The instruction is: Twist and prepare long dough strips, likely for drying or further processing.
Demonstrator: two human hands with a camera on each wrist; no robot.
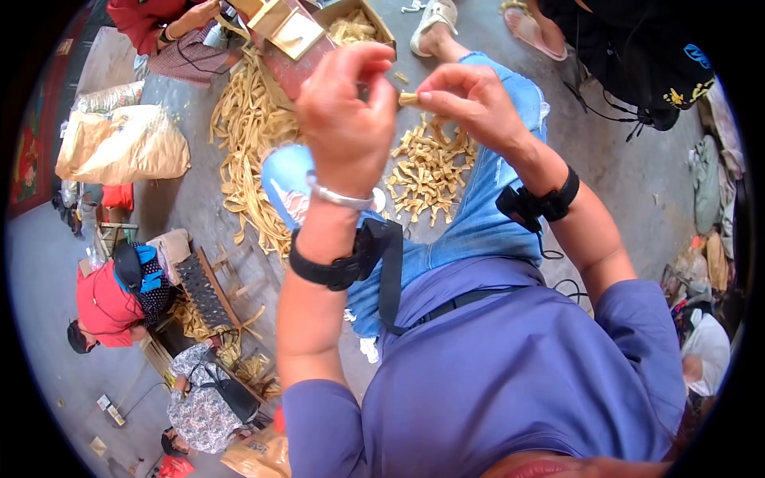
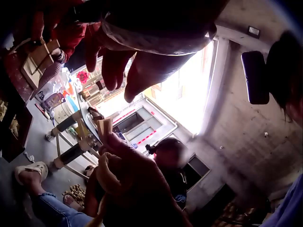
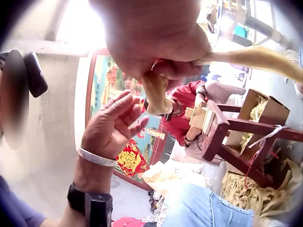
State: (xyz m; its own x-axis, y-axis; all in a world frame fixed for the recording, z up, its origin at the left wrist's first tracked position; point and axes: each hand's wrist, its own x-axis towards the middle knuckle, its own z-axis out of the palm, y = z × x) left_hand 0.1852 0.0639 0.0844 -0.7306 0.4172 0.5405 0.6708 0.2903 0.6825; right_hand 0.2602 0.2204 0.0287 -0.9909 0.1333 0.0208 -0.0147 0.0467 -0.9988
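Note:
My right hand [image 1: 482, 107] pinches a folded, pale yellow strip [image 1: 408, 99] that looks like bean curd skin. In the left wrist view a loop of the strip [image 2: 110, 176] curves over this hand, and its folded end stands up past the fingertips. The right wrist view shows one part of the strip [image 3: 156, 92] hanging below the fist and a long tail trailing to the right. Raised beside it, my left hand [image 1: 347, 115] is empty, its fingers loosely bent and apart from the strip [image 3: 116, 125]. A bracelet circles the left wrist.
Below the hands lies a pile of short knotted strips [image 1: 430, 171] on the floor. Long loose strips [image 1: 253, 159] heap to the left, near a dark red bench [image 3: 222, 125] and a cardboard box [image 3: 270, 111]. Other people sit or stand around.

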